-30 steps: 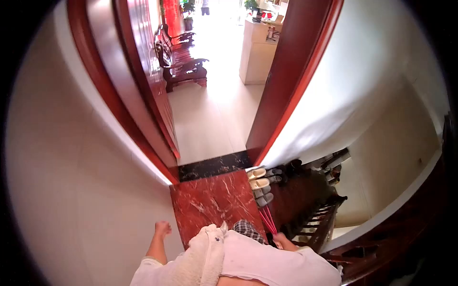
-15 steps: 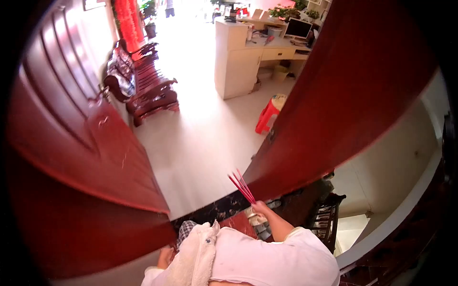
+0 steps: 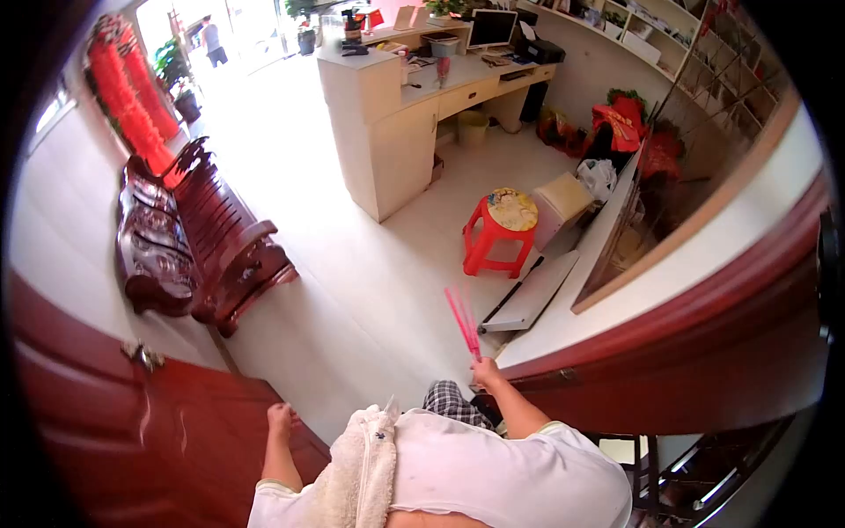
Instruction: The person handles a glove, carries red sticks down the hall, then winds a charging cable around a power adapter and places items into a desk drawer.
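My right hand (image 3: 485, 373) is closed around the lower ends of a few thin pink incense sticks (image 3: 464, 324), which point up and fan out slightly over the floor. My left hand (image 3: 281, 417) is raised beside the dark red wooden door (image 3: 167, 422), its fingers curled in with nothing visible in them. Whether it touches the door I cannot tell. A cream towel (image 3: 365, 466) hangs over my left shoulder, on top of a white shirt (image 3: 502, 471).
A carved wooden bench (image 3: 220, 238) lines the left wall. Ahead stands a cream counter desk (image 3: 378, 158) with a monitor (image 3: 491, 29). A red stool (image 3: 500, 233) and a leaning white panel (image 3: 532, 295) are at the right, near the doorframe (image 3: 669, 326). Far off, a person (image 3: 212, 42) stands outside.
I have moved forward through the doorway, so the bench, counter and stool are nearer. My left hand has risen from low by my side. The incense sticks stay in my right hand.
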Tool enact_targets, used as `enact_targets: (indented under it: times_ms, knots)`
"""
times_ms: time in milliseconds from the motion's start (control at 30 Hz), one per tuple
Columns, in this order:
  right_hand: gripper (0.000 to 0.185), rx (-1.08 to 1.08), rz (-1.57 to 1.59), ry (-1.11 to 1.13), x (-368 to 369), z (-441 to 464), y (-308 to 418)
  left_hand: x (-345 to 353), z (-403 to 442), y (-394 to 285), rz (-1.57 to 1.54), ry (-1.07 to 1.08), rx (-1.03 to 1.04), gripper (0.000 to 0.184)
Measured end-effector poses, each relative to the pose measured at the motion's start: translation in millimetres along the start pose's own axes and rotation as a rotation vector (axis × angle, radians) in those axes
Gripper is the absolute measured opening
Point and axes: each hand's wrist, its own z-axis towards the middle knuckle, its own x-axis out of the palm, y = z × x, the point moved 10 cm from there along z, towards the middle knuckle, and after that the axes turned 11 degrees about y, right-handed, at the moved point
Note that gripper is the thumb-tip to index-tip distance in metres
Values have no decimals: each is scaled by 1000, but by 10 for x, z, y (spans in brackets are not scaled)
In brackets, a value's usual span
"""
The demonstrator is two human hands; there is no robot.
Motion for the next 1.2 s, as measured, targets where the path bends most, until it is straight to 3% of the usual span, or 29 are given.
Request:
enact_targets:
  times_ms: [100,200,233,300,333,367,467,567,633,700,767,867,1033,1200]
  knots:
    - [16,13,232,-19,-29,672,169,286,651,-1236,36,4,53,16]
    - [15,26,379,20,-189,1462,553,542,1392,-1645,84,-21,62,15]
    - [16,30,419,48,-228,1724,742,642,1593,-1549,62,-7,-30,14]
    - [22,-64,6,-179,-640,2437,1196,828,1876,-1336,77,-28,-215,12]
    - [20,-101,65,-135,-717,2625,1543,1044,1868,-1362,79,79,-244,12]
    - [19,-107,106,-124,-786,2704,2019,1052,2259,-827,-77,251,-361,13]
    - [19,-231,253,-142,-1081,2857,3462,1000,2601,-910,180,168,-353,11]
    - [17,-289,290,-137,-1320,3352,4571,1044,3318,-1103,814,255,-199,13]
    - [16,-357,333,-138,-1454,3665,5213,1085,3707,-1452,626,143,-260,14]
    - [15,-397,286,-184,-1581,4012,5594,1159,4052,-1647,90,48,-345,15]
    - [15,-399,308,-197,-1611,4309,5986,1569,4427,-2459,-34,54,-402,14]
    - [15,-385,300,-239,-1761,4734,6478,2058,5295,-3242,-8,157,-473,10]
    - [18,-419,74,-345,-2232,5433,7433,2849,6068,-5212,34,176,-151,17]
    - [19,-443,-33,-443,-2920,6531,8529,3044,6531,-5532,35,108,-146,19]
